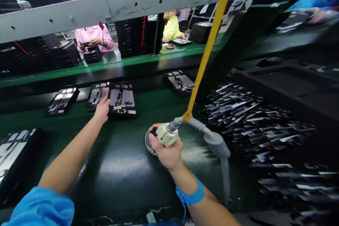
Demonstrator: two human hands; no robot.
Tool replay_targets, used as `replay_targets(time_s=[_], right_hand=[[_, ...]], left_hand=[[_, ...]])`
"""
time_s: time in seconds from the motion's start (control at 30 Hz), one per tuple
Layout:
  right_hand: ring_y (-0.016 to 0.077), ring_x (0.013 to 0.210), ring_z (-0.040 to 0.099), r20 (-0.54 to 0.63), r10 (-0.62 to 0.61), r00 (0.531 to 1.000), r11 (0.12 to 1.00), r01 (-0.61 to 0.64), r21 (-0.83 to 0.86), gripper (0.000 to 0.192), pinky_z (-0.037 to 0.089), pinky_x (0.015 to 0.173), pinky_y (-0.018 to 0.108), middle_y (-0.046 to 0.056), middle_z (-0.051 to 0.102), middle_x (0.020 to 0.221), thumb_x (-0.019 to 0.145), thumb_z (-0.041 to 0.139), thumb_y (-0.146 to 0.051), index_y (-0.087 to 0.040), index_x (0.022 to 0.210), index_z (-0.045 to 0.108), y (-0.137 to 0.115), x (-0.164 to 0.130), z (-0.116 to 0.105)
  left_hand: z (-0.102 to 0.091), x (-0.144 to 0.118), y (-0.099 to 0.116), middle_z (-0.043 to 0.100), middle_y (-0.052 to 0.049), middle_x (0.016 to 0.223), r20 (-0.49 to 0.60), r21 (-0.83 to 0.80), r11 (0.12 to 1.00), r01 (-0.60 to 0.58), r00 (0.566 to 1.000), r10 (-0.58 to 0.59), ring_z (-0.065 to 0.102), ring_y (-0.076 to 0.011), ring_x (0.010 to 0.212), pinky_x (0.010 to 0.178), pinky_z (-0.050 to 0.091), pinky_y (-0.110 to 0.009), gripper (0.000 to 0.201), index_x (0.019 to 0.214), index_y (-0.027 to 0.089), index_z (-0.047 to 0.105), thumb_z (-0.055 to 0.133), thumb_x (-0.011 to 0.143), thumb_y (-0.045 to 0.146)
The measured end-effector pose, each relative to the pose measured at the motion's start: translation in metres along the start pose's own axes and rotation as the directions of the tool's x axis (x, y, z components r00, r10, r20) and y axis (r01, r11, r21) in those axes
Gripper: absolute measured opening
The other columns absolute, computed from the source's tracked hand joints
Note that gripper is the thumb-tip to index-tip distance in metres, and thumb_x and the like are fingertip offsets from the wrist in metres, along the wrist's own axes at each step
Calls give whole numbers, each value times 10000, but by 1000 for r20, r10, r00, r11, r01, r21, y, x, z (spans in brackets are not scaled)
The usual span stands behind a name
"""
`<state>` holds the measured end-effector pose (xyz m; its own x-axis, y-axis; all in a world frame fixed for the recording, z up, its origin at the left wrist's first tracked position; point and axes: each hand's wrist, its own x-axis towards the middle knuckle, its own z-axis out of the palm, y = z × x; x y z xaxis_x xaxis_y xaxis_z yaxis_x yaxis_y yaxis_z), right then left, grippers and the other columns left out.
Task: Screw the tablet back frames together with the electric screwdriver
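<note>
My left hand [102,110] is closed on the left edge of an opened tablet-like device [122,99] in a black frame. Partly behind that hand lies a similar device [97,95], the two overlapping. In my right hand [169,150] is a cream-coloured electric screwdriver [167,135], fingers wrapped round its body. A yellow strap [205,56] and a grey cable [225,176] run from its top end. The screwdriver's tip is hidden from me. Beside my right fingers stands a round perforated dish [150,144], partly covered by the hand.
More opened devices lie at the left [61,101], near left [16,152] and back [180,82] of the green bench [122,169]. Many thin dark strips [254,120] are heaped at right. Beyond a metal rail [111,5], people work among black stacks [132,37].
</note>
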<state>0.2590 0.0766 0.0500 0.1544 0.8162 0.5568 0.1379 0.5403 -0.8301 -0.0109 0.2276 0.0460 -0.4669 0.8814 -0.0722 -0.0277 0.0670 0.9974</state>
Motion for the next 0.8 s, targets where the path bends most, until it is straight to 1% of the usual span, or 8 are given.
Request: replay_targets(time_s=[0.17,0.3,0.37,0.43,0.47,0.53,0.67,0.8], right_hand=[[197,785,740,-50,45,998,998,-43,44,163,621,801,372,20,767,906,821,759,-235,-240,981,728,1,2,3],[225,825,758,-83,99,992,994,-95,55,194,630,828,410,41,777,898,805,777,-265,-215,988,736,2,4,4],[235,832,761,-88,119,989,992,-114,57,201,632,838,427,51,776,884,804,775,-277,-199,985,739,3,4,4],[238,838,760,-89,129,988,990,-123,64,199,633,845,437,56,774,880,809,768,-286,-189,981,741,2,5,5],[238,841,760,-86,133,987,989,-127,70,202,633,848,440,57,773,884,810,766,-287,-187,984,741,2,5,5],[238,847,758,-80,134,988,989,-127,78,206,633,849,444,55,770,884,808,768,-286,-186,986,739,1,5,6],[239,845,755,-77,127,989,990,-121,78,212,635,838,445,49,758,849,805,765,-280,-182,990,735,1,4,6],[240,846,757,-78,140,987,988,-135,72,216,639,812,429,50,752,835,803,763,-275,-177,994,736,1,3,5]], left_hand=[[-60,-120,-18,734,-102,1285,12,-56,981,185,983,-185,742,-194,1036,983,585,-364,556,1487,228,566,653,938,236],[-93,-203,-43,766,-69,1092,39,-1,966,259,965,-258,743,-194,893,834,612,-329,675,1539,267,495,693,920,453],[-109,-226,-48,751,-62,1034,81,213,961,177,977,-198,733,-205,888,813,606,-327,688,1515,247,524,682,913,541],[-121,-236,-44,727,-90,1136,207,459,885,-79,978,-19,713,-245,1021,889,596,-367,584,1415,230,622,685,916,527],[-125,-237,-39,706,-105,1211,314,536,806,-251,945,86,685,-267,1111,951,581,-401,501,1358,231,661,683,928,489],[-126,-235,-27,671,-117,1296,573,550,606,-574,788,227,625,-284,1216,1031,548,-452,369,1303,237,678,651,969,393],[-105,-224,-9,694,-109,1153,879,395,292,-871,451,156,635,-271,1076,931,581,-448,276,1267,212,649,611,1003,283],[-90,-222,-14,673,-99,1035,919,326,192,-926,357,164,633,-244,953,830,585,-398,157,1128,183,658,537,1030,204]])
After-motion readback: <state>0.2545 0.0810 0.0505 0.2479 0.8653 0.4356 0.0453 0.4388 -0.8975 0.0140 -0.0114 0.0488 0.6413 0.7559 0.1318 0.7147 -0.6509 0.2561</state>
